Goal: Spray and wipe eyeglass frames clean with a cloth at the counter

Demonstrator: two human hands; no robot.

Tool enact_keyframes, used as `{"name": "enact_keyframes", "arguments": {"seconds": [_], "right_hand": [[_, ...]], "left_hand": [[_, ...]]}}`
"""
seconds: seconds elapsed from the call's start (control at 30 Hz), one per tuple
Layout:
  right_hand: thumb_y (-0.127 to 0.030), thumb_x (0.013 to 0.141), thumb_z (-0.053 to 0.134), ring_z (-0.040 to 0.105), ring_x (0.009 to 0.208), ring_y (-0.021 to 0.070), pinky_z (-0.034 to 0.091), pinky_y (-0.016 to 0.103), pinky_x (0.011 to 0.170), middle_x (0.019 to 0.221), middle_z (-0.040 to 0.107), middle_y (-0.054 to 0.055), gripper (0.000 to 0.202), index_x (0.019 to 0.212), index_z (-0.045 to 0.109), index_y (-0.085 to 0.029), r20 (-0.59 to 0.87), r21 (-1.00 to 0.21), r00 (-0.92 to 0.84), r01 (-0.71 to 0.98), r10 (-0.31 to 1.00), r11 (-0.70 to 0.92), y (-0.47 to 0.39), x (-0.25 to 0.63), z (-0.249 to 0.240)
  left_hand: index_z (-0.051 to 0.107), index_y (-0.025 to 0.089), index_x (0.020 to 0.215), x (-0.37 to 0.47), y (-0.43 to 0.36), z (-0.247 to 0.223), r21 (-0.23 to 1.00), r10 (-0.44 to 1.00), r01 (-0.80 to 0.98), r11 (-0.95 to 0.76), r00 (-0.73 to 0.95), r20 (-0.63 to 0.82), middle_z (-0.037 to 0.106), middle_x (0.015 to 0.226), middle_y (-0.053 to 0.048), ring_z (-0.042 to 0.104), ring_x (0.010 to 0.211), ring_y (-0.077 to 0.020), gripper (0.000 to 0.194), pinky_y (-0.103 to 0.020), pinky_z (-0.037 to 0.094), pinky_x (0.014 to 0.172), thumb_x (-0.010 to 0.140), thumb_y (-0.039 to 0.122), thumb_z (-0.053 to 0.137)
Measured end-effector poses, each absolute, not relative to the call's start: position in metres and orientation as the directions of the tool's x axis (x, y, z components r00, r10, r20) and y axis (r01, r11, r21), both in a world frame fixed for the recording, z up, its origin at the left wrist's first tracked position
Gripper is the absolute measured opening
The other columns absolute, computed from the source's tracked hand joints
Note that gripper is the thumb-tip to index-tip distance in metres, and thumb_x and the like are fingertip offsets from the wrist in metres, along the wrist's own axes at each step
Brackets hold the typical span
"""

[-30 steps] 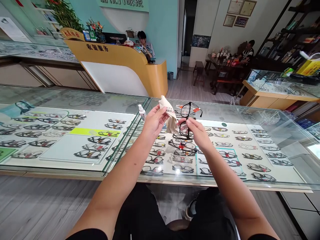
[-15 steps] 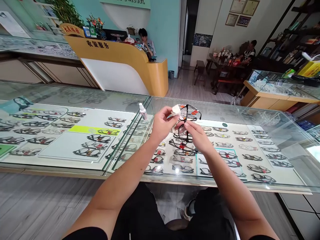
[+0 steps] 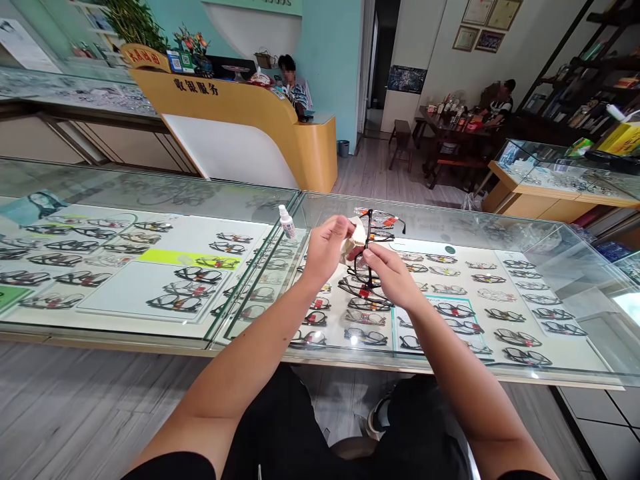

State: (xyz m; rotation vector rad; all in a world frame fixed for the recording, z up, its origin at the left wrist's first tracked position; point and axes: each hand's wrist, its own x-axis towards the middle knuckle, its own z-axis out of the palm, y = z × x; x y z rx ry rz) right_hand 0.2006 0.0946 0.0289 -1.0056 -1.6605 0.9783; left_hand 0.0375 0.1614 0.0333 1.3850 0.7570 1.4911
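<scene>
Above the glass counter, my right hand (image 3: 393,272) pinches a pair of black-framed eyeglasses (image 3: 370,227), held on end and turned nearly edge-on. My left hand (image 3: 326,248) grips a crumpled whitish cloth (image 3: 354,239) close against the left side of the frame; whether it touches a lens I cannot tell. Part of the eyeglasses is hidden behind the right fingers. A small white spray bottle (image 3: 287,223) stands upright on the glass, left of my left hand.
Under the glass top of the display counter (image 3: 320,363) lie rows of eyeglasses (image 3: 367,337). To the left, more frames sit on white boards (image 3: 135,293). Beyond stands a yellow cashier desk (image 3: 240,107) with a seated person (image 3: 297,93). Another person (image 3: 500,107) sits at a dark table.
The eyeglasses have turned more edge-on. My left hand has rotated slightly, and the cloth has shifted lower beside the frame. The bottle stays where it was.
</scene>
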Motion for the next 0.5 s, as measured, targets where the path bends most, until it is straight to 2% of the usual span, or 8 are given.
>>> {"name": "enact_keyframes", "arguments": {"seconds": [0.07,0.17,0.27,0.33,0.5], "right_hand": [[-0.051,0.113,0.048,0.058,0.099,0.0239,0.042,0.035,0.093,0.093,0.063,0.003,0.039,0.105,0.074,-0.023,0.308,-0.916,-0.235,0.188,0.922,0.354,0.0946,0.2004,0.0276],[-0.052,0.113,0.048,0.058,0.097,0.0230,0.042,0.035,0.093,0.097,0.065,0.003,0.040,0.107,0.074,-0.023,0.317,-0.911,-0.247,0.192,0.916,0.366,0.0956,0.2003,0.0260],[-0.056,0.112,0.048,0.056,0.093,0.0227,0.042,0.035,0.090,0.096,0.065,0.003,0.043,0.106,0.075,-0.023,0.311,-0.909,-0.234,0.211,0.921,0.361,0.0962,0.2007,0.0263],[-0.059,0.111,0.049,0.056,0.092,0.0229,0.043,0.035,0.088,0.095,0.066,0.003,0.045,0.106,0.075,-0.023,0.308,-0.910,-0.227,0.212,0.924,0.356,0.0963,0.2014,0.0271],[-0.060,0.111,0.049,0.056,0.092,0.0223,0.043,0.034,0.088,0.100,0.069,0.004,0.046,0.107,0.075,-0.022,0.325,-0.913,-0.230,0.177,0.917,0.368,0.0958,0.2028,0.0284]], "left_hand": [[0.071,0.019,0.066,0.0375,0.1601,0.0347,0.898,0.910,-0.213,-0.385,0.073,0.407,0.061,0.079,-0.005,0.056,0.077,-0.0182,0.053,-0.032,0.048,0.072,0.090,0.067,0.078],[0.070,0.019,0.067,0.0385,0.1568,0.0394,0.903,0.909,-0.185,-0.387,0.090,0.407,0.060,0.078,-0.003,0.055,0.075,-0.0163,0.042,-0.031,0.048,0.068,0.083,0.052,0.090],[0.070,0.019,0.076,0.0400,0.1551,0.0418,0.921,0.930,-0.215,-0.326,0.102,0.353,0.062,0.079,-0.002,0.055,0.071,-0.0144,0.033,-0.028,0.047,0.061,0.078,0.041,0.094],[0.069,0.020,0.082,0.0407,0.1557,0.0409,0.929,0.944,-0.243,-0.280,0.108,0.313,0.063,0.081,-0.001,0.055,0.070,-0.0138,0.034,-0.027,0.046,0.058,0.075,0.039,0.096],[0.066,0.022,0.091,0.0407,0.1590,0.0379,0.917,0.950,-0.302,-0.261,0.090,0.299,0.065,0.095,-0.003,0.063,0.091,-0.0179,0.045,-0.023,0.050,0.060,0.068,0.035,0.101]]}}
